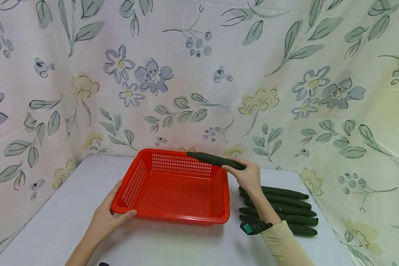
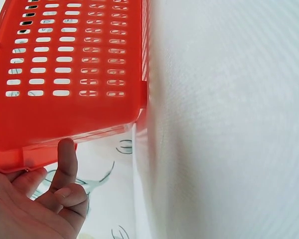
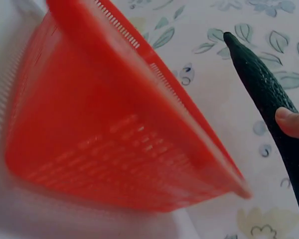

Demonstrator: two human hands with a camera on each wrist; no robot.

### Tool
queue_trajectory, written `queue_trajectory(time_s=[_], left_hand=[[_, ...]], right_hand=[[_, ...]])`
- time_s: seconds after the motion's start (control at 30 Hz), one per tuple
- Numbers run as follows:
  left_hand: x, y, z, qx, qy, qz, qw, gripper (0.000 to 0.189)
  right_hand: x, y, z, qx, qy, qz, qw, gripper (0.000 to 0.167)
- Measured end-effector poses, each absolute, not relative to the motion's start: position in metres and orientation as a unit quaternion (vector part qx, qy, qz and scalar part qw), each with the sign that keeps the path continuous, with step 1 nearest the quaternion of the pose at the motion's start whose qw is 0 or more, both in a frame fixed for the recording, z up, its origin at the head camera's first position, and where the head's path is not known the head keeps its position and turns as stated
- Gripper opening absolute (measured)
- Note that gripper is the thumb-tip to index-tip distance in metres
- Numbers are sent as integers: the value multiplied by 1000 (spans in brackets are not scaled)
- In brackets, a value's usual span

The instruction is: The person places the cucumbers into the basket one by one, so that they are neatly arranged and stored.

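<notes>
Holding the basket (image 1: 173,216) at its near left corner: left hand (image 1: 103,219), lower left of the head view, thumb laid over the rim, other fingers bent beneath and outside it. Right hand (image 1: 249,176), right of centre: thumb and fingers pinching one cucumber (image 1: 207,159) near its right-hand end. Cucumber: dark green, aslant, narrow tip toward upper left, raised across the far right part of the basket rim as seen from above; whether it touches the rim, cannot tell.

Basket: red, slotted walls, centre of the frame, open side up.

Spare cucumbers (image 1: 294,210): at least five, side by side on the tabletop (image 1: 73,201), right of the frame, partly hidden by the right forearm.

Wristband (image 1: 249,228): dark with a teal piece, right wrist. Sleeve (image 1: 284,242): pale yellow, lower right.

Cloth (image 1: 193,77): leaf and flower print, upper frame.

Progress, as judged: early; one cucumber lifted, not yet set down in the basket; the row at right remains to be moved, if loading is the work.
</notes>
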State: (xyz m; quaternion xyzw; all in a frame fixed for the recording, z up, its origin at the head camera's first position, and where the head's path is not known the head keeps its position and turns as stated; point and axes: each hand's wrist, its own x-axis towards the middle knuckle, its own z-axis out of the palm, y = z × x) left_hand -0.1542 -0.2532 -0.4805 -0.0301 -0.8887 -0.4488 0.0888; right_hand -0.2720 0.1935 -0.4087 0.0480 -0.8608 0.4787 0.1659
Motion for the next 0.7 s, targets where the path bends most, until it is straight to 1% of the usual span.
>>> queue_trajectory(time_s=[0.2,0.43,0.57,0.7], left_hand=[[-154,-253,-480,-29,-887,-453,86,113],[-152,-252,-477,-24,-889,-449,86,113],[-152,-252,-477,-26,-890,-447,91,113],[-153,-251,-478,-29,-888,-450,91,112]], right_hand=[[-283,172,-396,80,-858,481,162,45],[-293,143,-378,91,-859,478,158,47],[-300,127,-373,95,-858,483,147,46],[-306,110,-373,106,-851,497,133,41]])
